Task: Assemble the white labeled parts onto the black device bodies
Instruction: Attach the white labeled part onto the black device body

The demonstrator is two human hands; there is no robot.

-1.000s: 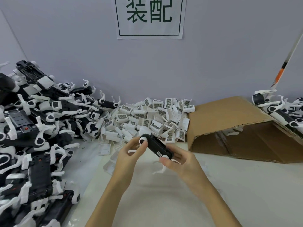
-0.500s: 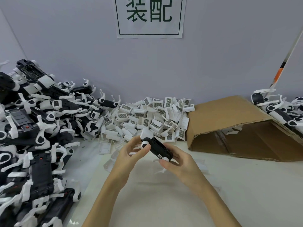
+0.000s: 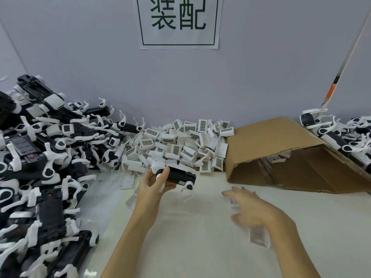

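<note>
The left hand (image 3: 152, 183) is gripping a black body (image 3: 176, 176); the right hand (image 3: 255, 209) is hovering spread, blurred, over the table (image 3: 200, 237).

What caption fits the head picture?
Left hand grips a black device body; open right hand hovers above the table.

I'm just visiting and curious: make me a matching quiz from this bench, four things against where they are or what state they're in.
Things:
1. left hand
2. right hand
3. cardboard box
4. labeled parts

States:
A. heaped against the wall
B. lying on its side, opening toward the camera
C. holding a black device
D. open, holding nothing

Pairs: 1-C, 2-D, 3-B, 4-A
</note>
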